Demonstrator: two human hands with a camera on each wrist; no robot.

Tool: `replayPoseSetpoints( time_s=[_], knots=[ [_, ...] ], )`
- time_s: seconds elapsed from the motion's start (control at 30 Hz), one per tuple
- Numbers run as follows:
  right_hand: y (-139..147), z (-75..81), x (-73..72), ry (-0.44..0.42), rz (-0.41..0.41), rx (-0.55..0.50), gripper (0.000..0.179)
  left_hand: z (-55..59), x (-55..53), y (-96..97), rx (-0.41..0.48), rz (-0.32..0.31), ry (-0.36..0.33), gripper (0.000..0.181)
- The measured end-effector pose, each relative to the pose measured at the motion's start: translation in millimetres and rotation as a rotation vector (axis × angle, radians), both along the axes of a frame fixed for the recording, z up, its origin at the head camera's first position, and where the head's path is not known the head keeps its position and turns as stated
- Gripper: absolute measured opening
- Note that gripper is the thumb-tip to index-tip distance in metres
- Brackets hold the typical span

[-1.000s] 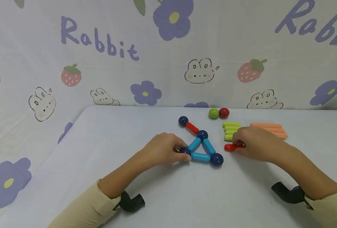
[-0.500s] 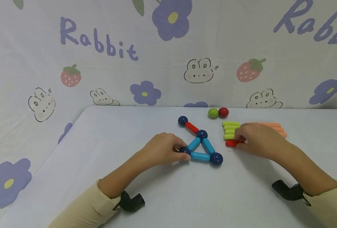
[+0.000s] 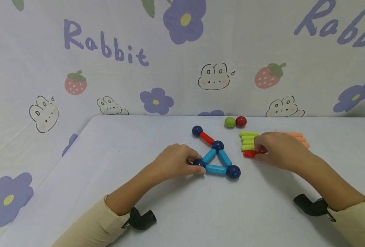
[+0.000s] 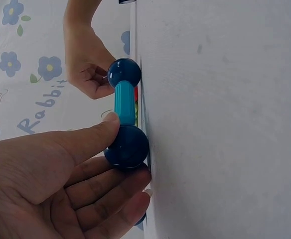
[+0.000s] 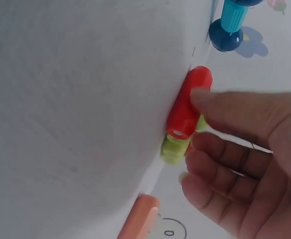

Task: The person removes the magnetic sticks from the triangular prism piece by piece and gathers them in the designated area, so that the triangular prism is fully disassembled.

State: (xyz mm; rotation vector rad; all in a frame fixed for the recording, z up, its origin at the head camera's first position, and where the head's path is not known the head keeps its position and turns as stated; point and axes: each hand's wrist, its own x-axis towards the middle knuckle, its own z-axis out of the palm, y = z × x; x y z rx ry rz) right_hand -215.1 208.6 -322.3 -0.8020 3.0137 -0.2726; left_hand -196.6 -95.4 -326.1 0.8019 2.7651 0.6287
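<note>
left hand (image 3: 177, 159) pinches navy ball (image 4: 128, 147) | right hand (image 3: 278, 151) pinches red rod (image 5: 184, 107) | rod's dotted end (image 5: 178, 133): right wrist only

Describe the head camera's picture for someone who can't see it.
A person's left hand holds a dark blue ball at one corner of a light blue rod triangle; the right hand holds a red rod beside lime-green rods. A green ball and a red ball sit farther back.

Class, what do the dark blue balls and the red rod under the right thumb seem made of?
Dark blue balls: glossy, perhaps plastic or coated metal; bright highlights sit on smooth surfaces.
Red rod: probably plastic, smooth with slight sheen and even colour.
</note>
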Motion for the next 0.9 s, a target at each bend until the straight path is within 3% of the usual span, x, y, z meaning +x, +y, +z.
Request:
replayPoseSetpoints(
  time_s=[0.17, 0.3, 0.53, 0.7, 0.9],
  knots=[
    [-6, 7.1, -0.3, -0.022, 0.07, -0.099, 0.014, 0.9, -0.9, -0.3, 0.001, -0.001, 0.0, 0.036],
    [-25, 15.0, -6.5, -0.038, 0.08, -0.145, 0.009, 0.8, -1.5, 0.4, 0.001, -0.002, -0.005, 0.036],
    [-78, 16.8, -43.4, -0.105, 0.084, -0.175, 0.034, -1.7, -0.8, -0.7, 0.038, -0.037, -0.005, 0.029],
    [-116, 22.5, -70.6, -0.172, 0.07, -0.068, 0.058, -2.5, -0.4, -2.7, 0.067, -0.063, 0.031, 0.023],
    [-140, 24.2, -86.7, -0.302, 0.122, 0.128, 0.06, -1.1, 0.0, -3.7, 0.08, -0.086, 0.056, 0.018]
  ],
)
